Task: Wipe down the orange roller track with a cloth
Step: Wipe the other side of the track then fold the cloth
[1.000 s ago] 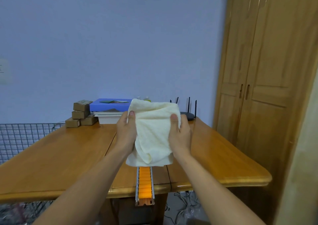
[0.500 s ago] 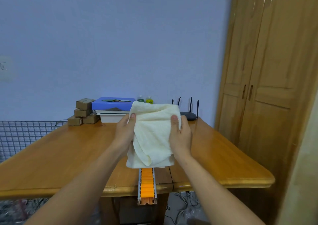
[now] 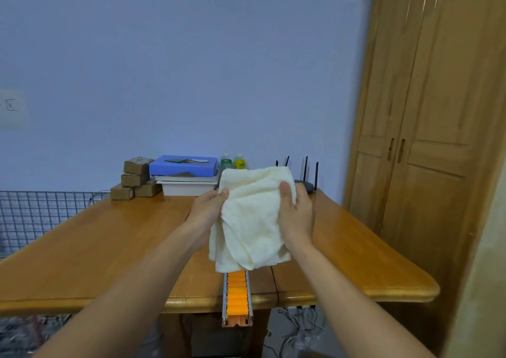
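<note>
In the head view, a cream terry cloth (image 3: 253, 218) is held up at the centre of the frame between the left hand (image 3: 206, 215) and the right hand (image 3: 297, 215). It is gripped at both sides: the fingers (image 3: 223, 193) of each hand are curled round its upper edges, with the thumbs pressed on the near face and the remaining fingers hidden behind the fabric. The cloth is bunched and partly folded, and its lower edge hangs down over the desk (image 3: 95, 248). The orange roller track (image 3: 237, 297) is seen just below the cloth at lower centre. It lies along the seam of the desk, and its near end juts past the front edge. Its far part is covered by the hanging cloth, and whether fabric and rollers touch cannot be told. Judging from this, the wiping proper has not yet been started. The cloth has been picked up and is being arranged, while the exposed rollers are untouched by either hand. What is left appears to be the whole wipe: the cloth has to be lowered onto the rollers and drawn along the track. Small cardboard boxes (image 3: 135, 178), a blue box (image 3: 183, 164) and a router (image 3: 304, 183) are seen at the far edge of the desk, well apart from the track.
</note>
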